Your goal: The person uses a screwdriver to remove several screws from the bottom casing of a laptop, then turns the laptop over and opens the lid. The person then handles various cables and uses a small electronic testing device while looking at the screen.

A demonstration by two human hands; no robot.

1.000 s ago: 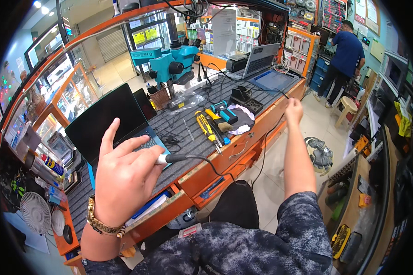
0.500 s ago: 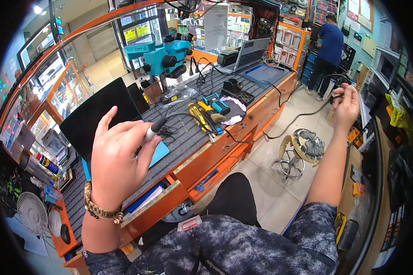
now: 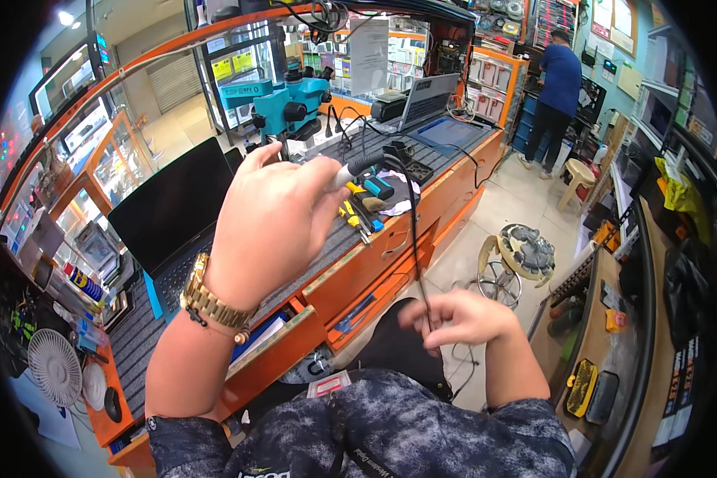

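Note:
My left hand [image 3: 275,219], with a gold bracelet at its wrist, is raised over the bench, closed on a pale cylindrical handle [image 3: 336,178] with a ribbed black cable end. Its black cable [image 3: 414,239] arches and hangs down to my right hand [image 3: 454,319], whose blurred fingers are at the cable above my lap; their grip is unclear. Behind my left hand stand an open dark laptop [image 3: 159,207] and a teal microscope [image 3: 291,111]. Yellow screwdrivers [image 3: 350,213], teal tools [image 3: 378,187] and a black holder [image 3: 406,159] lie on the striped bench mat.
Orange drawers [image 3: 358,279] are pulled out below the bench. A worn stool [image 3: 518,251] stands at right, beside shelving [image 3: 661,319]. A person in blue [image 3: 554,80] stands at the back. A second laptop [image 3: 422,103] is at the bench's far end; a white fan [image 3: 54,366] sits lower left.
My left hand has moved right and upward with the handle. My right hand has come from far out at the right down to above my lap, and the cable now hangs more steeply.

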